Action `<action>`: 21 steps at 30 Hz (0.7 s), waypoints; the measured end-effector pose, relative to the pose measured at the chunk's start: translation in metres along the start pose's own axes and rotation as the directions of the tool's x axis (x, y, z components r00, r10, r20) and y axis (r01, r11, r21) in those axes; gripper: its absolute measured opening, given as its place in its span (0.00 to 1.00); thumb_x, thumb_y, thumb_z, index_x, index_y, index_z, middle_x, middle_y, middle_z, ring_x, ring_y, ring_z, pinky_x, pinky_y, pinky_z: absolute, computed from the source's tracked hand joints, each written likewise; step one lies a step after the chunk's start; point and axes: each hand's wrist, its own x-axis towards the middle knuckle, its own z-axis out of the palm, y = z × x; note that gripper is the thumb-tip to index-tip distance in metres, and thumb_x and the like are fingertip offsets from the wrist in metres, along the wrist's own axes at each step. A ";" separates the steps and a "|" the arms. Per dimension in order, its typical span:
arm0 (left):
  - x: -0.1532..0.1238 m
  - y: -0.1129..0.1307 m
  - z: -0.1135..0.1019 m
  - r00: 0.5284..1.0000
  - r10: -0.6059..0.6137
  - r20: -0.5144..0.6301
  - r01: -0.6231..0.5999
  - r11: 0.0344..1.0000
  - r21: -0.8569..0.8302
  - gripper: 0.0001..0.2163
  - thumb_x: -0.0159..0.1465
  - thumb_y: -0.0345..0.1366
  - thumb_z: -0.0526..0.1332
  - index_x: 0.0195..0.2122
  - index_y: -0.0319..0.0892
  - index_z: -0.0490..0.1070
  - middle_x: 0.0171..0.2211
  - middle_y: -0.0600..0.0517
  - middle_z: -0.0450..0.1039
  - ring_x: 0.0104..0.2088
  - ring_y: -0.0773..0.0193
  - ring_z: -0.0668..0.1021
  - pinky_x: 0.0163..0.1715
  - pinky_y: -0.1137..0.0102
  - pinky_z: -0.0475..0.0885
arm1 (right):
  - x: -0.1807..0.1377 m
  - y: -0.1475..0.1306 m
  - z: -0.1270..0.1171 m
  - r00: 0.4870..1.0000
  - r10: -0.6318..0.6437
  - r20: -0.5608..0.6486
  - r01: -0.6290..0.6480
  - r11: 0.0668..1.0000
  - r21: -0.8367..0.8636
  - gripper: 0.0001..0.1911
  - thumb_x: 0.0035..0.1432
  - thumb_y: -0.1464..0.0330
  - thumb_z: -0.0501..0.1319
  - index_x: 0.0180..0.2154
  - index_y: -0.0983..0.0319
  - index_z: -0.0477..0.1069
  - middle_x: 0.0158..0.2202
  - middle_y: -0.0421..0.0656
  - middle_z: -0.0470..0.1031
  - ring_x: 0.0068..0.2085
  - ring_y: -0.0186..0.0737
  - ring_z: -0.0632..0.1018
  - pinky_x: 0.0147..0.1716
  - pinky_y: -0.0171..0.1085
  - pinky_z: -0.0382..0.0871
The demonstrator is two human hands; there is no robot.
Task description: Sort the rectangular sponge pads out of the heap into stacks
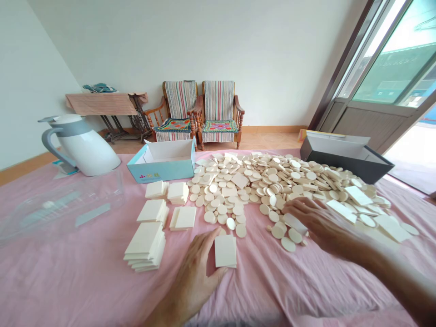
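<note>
My left hand (pixel 195 268) is open, with thumb and fingers apart on the left side of a small stack of white square tiles (pixel 225 251). Further right, my right hand (pixel 308 218) reaches to the near edge of a heap of white round and square pieces (pixel 269 175). Its fingers are closed over a white square tile (pixel 293 223), and its thumb is mostly hidden. Several white discs (pixel 288 244) lie just below that hand. To the left of my left hand stand a tall stack of square tiles (pixel 145 247) and a lower stack (pixel 184 218).
A light blue box (pixel 163 165) and a black box (pixel 344 159) stand behind the pieces. At left are a white and grey jug (pixel 88 145) and a clear plastic package (pixel 64 209). Everything rests on a wrinkled pink cloth (pixel 85 277). Two wooden chairs (pixel 220 106) stand beyond.
</note>
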 end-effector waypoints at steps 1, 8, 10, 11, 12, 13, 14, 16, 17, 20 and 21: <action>0.000 0.001 -0.001 1.000 0.003 0.002 -0.003 1.000 -0.003 0.32 0.54 0.26 0.65 0.59 0.47 0.60 0.55 0.47 0.68 0.57 0.54 0.69 0.58 0.55 0.65 | 0.000 -0.002 0.003 1.000 -0.027 -0.007 0.027 0.999 -0.020 0.34 0.49 0.83 0.50 0.57 0.55 0.63 0.53 0.48 0.71 0.53 0.47 0.70 0.49 0.48 0.64; 0.000 0.002 -0.004 1.000 0.005 -0.001 -0.005 1.000 -0.026 0.36 0.53 0.24 0.65 0.62 0.52 0.56 0.57 0.50 0.66 0.59 0.54 0.68 0.59 0.55 0.63 | -0.018 0.009 0.030 0.988 -0.112 -0.104 0.090 0.976 -0.197 0.34 0.53 0.85 0.46 0.59 0.57 0.60 0.56 0.48 0.69 0.57 0.47 0.68 0.51 0.49 0.62; 0.000 0.003 -0.004 1.000 0.006 0.008 -0.006 0.999 -0.040 0.38 0.54 0.24 0.65 0.63 0.54 0.53 0.58 0.51 0.66 0.59 0.55 0.68 0.59 0.56 0.64 | -0.021 0.011 0.031 0.979 -0.133 -0.154 0.096 0.969 -0.229 0.35 0.53 0.85 0.46 0.60 0.57 0.58 0.56 0.48 0.69 0.57 0.48 0.68 0.52 0.51 0.62; 0.000 0.004 -0.005 1.000 0.008 0.012 -0.008 0.999 -0.046 0.38 0.54 0.25 0.65 0.63 0.55 0.52 0.58 0.52 0.66 0.58 0.55 0.68 0.59 0.56 0.64 | -0.020 0.011 0.030 0.981 -0.129 -0.146 0.094 0.970 -0.225 0.34 0.53 0.85 0.47 0.60 0.57 0.59 0.55 0.48 0.69 0.55 0.48 0.69 0.51 0.51 0.62; 0.000 0.004 -0.005 1.000 0.012 0.014 -0.011 0.999 -0.051 0.38 0.55 0.26 0.65 0.64 0.55 0.51 0.57 0.52 0.67 0.58 0.56 0.68 0.58 0.56 0.65 | -0.019 0.011 0.027 0.987 -0.112 -0.115 0.086 0.975 -0.206 0.34 0.52 0.84 0.48 0.59 0.56 0.59 0.54 0.48 0.70 0.53 0.48 0.70 0.50 0.50 0.63; 0.000 0.005 -0.005 1.000 0.014 0.011 -0.014 0.998 -0.054 0.39 0.55 0.26 0.64 0.64 0.55 0.51 0.57 0.51 0.67 0.57 0.55 0.69 0.57 0.56 0.65 | -0.017 0.011 0.023 0.993 -0.083 -0.080 0.067 0.982 -0.179 0.33 0.52 0.82 0.50 0.58 0.57 0.60 0.53 0.49 0.71 0.52 0.48 0.72 0.49 0.49 0.65; 0.001 0.005 -0.005 1.000 0.017 0.004 -0.016 0.998 -0.054 0.39 0.55 0.25 0.64 0.64 0.55 0.50 0.56 0.51 0.68 0.57 0.55 0.69 0.57 0.56 0.66 | -0.013 0.009 0.018 0.997 -0.047 -0.055 0.038 0.988 -0.147 0.32 0.51 0.81 0.52 0.58 0.57 0.61 0.52 0.49 0.71 0.50 0.48 0.72 0.48 0.49 0.66; 0.001 0.005 -0.004 1.000 0.020 -0.015 -0.021 0.998 -0.053 0.40 0.54 0.24 0.63 0.65 0.54 0.50 0.56 0.50 0.68 0.57 0.54 0.70 0.57 0.55 0.66 | -0.006 0.002 0.008 0.997 0.031 -0.066 -0.036 0.997 -0.075 0.31 0.50 0.77 0.55 0.57 0.59 0.60 0.52 0.51 0.69 0.51 0.51 0.71 0.48 0.48 0.66; 0.000 0.004 -0.003 1.000 0.020 -0.021 -0.021 0.998 -0.051 0.40 0.54 0.24 0.63 0.65 0.53 0.50 0.56 0.49 0.68 0.57 0.54 0.70 0.57 0.55 0.66 | -0.001 -0.004 0.003 0.994 0.067 -0.090 -0.070 0.997 -0.034 0.30 0.51 0.75 0.56 0.57 0.60 0.59 0.53 0.51 0.68 0.52 0.52 0.70 0.49 0.48 0.66; 0.000 0.001 -0.001 0.999 0.017 -0.032 -0.018 0.999 -0.049 0.40 0.54 0.24 0.63 0.65 0.52 0.49 0.57 0.48 0.67 0.57 0.53 0.69 0.57 0.54 0.66 | 0.016 -0.036 -0.007 0.978 0.131 -0.160 -0.114 0.987 0.111 0.27 0.53 0.70 0.56 0.56 0.60 0.58 0.53 0.52 0.67 0.53 0.53 0.69 0.48 0.46 0.67; -0.001 0.000 -0.001 0.999 0.014 -0.034 -0.016 0.999 -0.050 0.40 0.54 0.25 0.63 0.66 0.52 0.48 0.57 0.48 0.67 0.57 0.53 0.69 0.57 0.54 0.66 | 0.023 -0.049 -0.010 0.974 0.137 -0.183 -0.107 0.980 0.166 0.25 0.53 0.69 0.57 0.54 0.60 0.59 0.51 0.52 0.67 0.52 0.52 0.69 0.47 0.46 0.67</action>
